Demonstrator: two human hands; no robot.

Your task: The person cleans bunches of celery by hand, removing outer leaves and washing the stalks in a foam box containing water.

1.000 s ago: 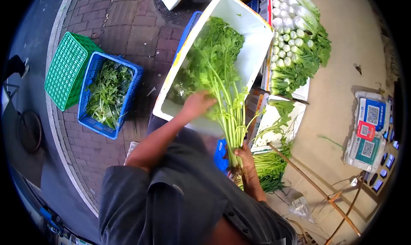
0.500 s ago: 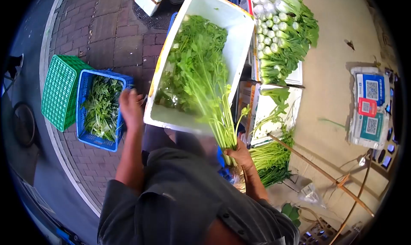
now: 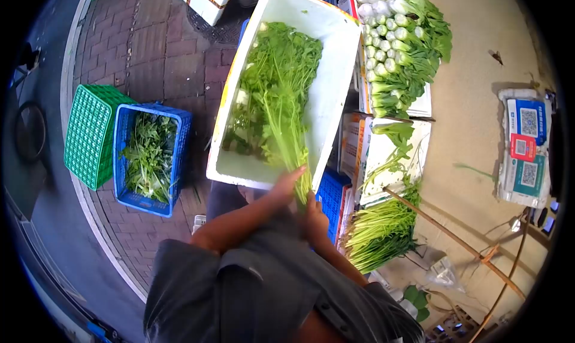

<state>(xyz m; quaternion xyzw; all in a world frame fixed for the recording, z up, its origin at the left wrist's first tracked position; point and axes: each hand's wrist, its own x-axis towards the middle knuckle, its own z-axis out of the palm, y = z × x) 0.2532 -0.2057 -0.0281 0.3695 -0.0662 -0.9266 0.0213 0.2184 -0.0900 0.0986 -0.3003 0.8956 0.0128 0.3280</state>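
A bunch of celery point(image 3: 287, 122) slants across the white foam box point(image 3: 331, 103), its leafy tops inside and its pale stalks over the near rim. My right hand point(image 3: 315, 218) is closed round the lower stalk ends. Just above it, my left hand point(image 3: 288, 185) reaches across from the left, fingers bent over the stalks; it is slightly blurred. More leafy greens point(image 3: 254, 73) lie along the left side of the box. The root ends are hidden behind my right hand.
A blue crate point(image 3: 182, 157) holding loose leaves stands left, beside a green crate point(image 3: 90, 136). At right are stacked white-stemmed greens point(image 3: 383, 43), thin green stalks point(image 3: 377, 235) and a bamboo pole point(image 3: 455, 242). Payment codes point(image 3: 526, 148) hang on the far right.
My left hand has moved from beside the blue crate over to the celery and taken hold of its stalks. My right hand has brought the stalks slightly left.
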